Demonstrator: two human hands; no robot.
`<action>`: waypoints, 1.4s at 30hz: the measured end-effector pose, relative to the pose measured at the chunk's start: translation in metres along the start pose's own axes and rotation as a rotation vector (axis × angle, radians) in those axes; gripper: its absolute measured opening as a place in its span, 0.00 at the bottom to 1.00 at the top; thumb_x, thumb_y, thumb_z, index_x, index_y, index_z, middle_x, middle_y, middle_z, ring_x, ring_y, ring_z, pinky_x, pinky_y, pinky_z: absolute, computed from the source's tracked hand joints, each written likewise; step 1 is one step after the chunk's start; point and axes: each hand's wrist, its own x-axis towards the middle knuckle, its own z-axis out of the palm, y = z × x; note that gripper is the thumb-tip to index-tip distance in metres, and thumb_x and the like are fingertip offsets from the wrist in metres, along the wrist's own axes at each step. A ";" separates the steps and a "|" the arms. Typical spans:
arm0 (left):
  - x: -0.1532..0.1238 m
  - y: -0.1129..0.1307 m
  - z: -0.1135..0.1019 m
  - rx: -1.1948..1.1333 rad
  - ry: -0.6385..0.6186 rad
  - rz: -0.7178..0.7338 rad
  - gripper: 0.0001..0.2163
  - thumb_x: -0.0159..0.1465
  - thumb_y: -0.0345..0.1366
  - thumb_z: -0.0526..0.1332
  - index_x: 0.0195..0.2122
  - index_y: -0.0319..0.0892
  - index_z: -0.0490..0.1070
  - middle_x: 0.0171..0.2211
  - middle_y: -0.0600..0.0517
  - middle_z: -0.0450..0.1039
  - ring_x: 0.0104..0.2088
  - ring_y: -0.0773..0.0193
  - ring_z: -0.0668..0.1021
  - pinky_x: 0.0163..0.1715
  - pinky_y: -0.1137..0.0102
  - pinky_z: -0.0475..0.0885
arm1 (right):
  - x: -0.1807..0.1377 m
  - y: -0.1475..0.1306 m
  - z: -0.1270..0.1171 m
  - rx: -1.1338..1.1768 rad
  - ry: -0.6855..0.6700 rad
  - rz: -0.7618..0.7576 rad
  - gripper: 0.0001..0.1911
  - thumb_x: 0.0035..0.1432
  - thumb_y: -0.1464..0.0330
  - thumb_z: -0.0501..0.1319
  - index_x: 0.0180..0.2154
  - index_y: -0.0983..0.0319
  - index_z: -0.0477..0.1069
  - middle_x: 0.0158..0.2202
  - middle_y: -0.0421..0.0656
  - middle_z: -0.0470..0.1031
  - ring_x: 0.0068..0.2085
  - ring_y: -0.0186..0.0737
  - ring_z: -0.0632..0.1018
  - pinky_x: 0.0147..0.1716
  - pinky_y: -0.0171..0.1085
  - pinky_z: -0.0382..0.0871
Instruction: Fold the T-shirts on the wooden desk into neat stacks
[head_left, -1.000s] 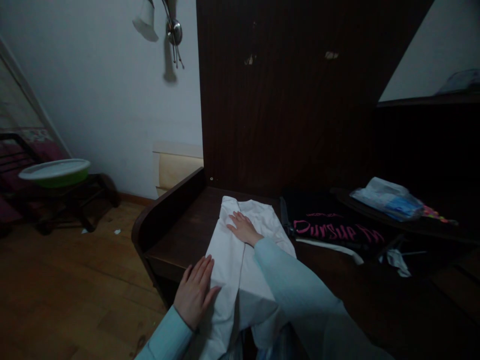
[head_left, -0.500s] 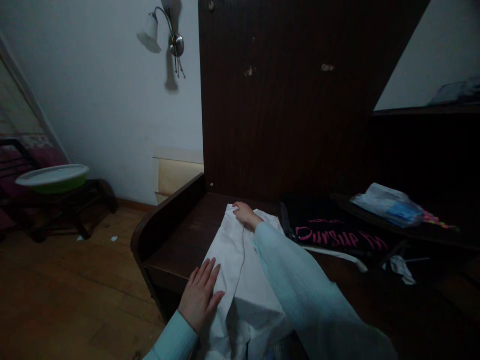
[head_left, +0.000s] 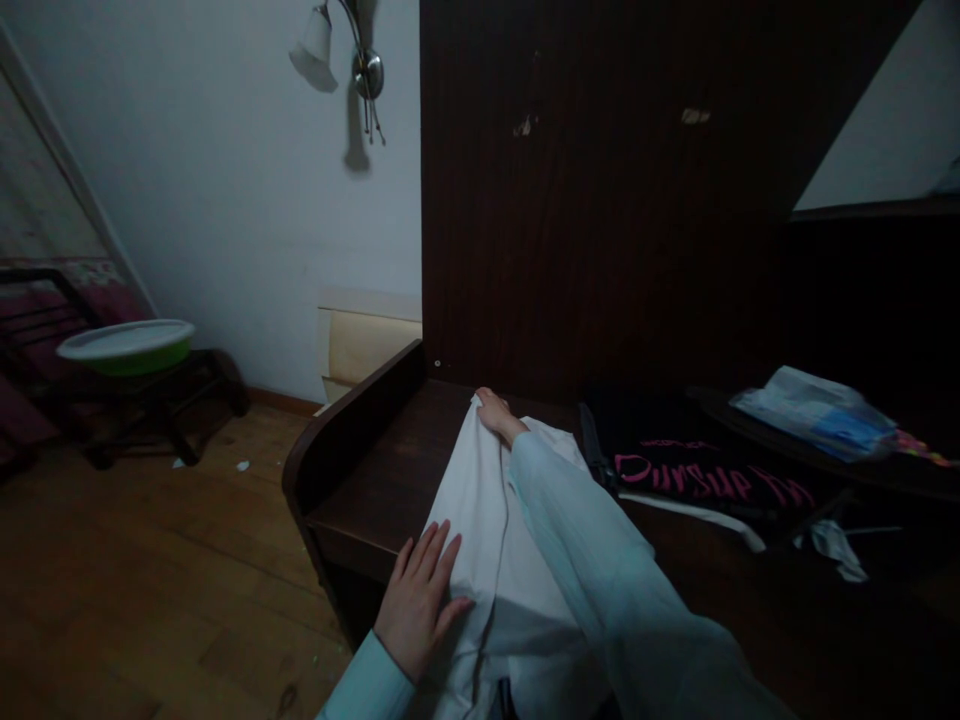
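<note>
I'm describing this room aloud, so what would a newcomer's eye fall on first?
Likely the white cloth on the dark wooden surface, its far corner held by the right hand, the left hand spread at its left edge. Then perhaps the pink lettering on the black item to the right, and the green basin on the chair at far left.

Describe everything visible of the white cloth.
The white cloth is plain, creased fabric with a lengthwise fold or seam. It lies across the dark wooden desktop, its near end extending past the front edge. The right hand grips its far left corner; the left hand lies open over its left edge.
</note>
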 end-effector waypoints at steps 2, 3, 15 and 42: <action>0.000 0.001 0.000 -0.007 -0.004 -0.015 0.26 0.61 0.49 0.48 0.59 0.44 0.53 0.58 0.45 0.56 0.57 0.55 0.60 0.52 0.59 0.57 | -0.002 0.001 0.004 -0.008 -0.017 -0.001 0.27 0.50 0.76 0.53 0.54 0.62 0.58 0.59 0.48 0.55 0.58 0.46 0.58 0.55 0.46 0.47; 0.000 0.001 0.000 -0.012 -0.009 -0.020 0.26 0.61 0.49 0.48 0.58 0.44 0.53 0.58 0.45 0.56 0.56 0.55 0.61 0.52 0.59 0.57 | -0.004 0.001 0.005 -0.010 -0.032 -0.004 0.28 0.49 0.74 0.56 0.54 0.62 0.58 0.59 0.49 0.54 0.58 0.47 0.58 0.55 0.47 0.47; 0.083 0.010 -0.046 -0.153 -0.144 0.023 0.15 0.61 0.39 0.52 0.48 0.42 0.66 0.48 0.45 0.68 0.49 0.57 0.68 0.49 0.60 0.62 | -0.046 0.056 -0.088 -0.120 0.034 0.088 0.16 0.49 0.74 0.59 0.43 0.65 0.69 0.44 0.51 0.72 0.47 0.44 0.71 0.45 0.38 0.62; 0.163 -0.013 0.020 -0.216 -0.236 0.057 0.19 0.61 0.42 0.50 0.54 0.48 0.60 0.58 0.53 0.56 0.59 0.55 0.56 0.54 0.52 0.52 | -0.085 0.047 -0.058 -0.178 -0.008 0.373 0.11 0.45 0.73 0.57 0.35 0.67 0.71 0.40 0.56 0.73 0.41 0.50 0.75 0.30 0.35 0.66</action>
